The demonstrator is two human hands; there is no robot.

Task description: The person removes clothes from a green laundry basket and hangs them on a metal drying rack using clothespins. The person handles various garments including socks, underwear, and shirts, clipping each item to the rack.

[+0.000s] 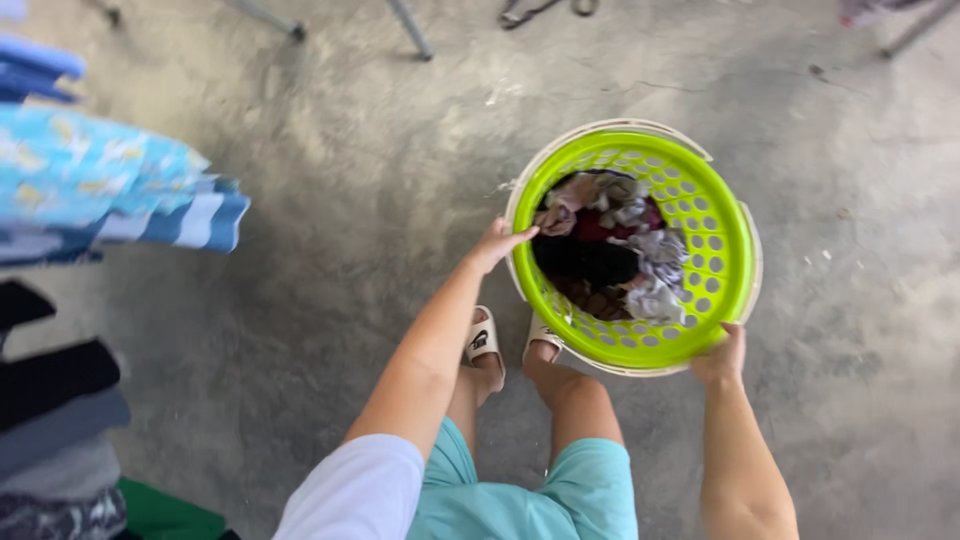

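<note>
A round lime-green laundry basket [722, 262] with a perforated wall and a cream rim stands on the concrete floor in front of my feet. Crumpled clothes [610, 250] in dark, maroon, grey and pink lie inside it. My left hand [497, 243] grips the basket's left rim, thumb inside. My right hand [722, 357] holds the near right rim. My sandalled feet [485, 342] stand just behind the basket.
Clothes hang at the left: a light blue patterned piece and a blue-and-white striped one [180, 215], with dark and grey garments [55, 400] below. Metal stand legs [410, 30] rest on the grey concrete floor [330, 180] at the top.
</note>
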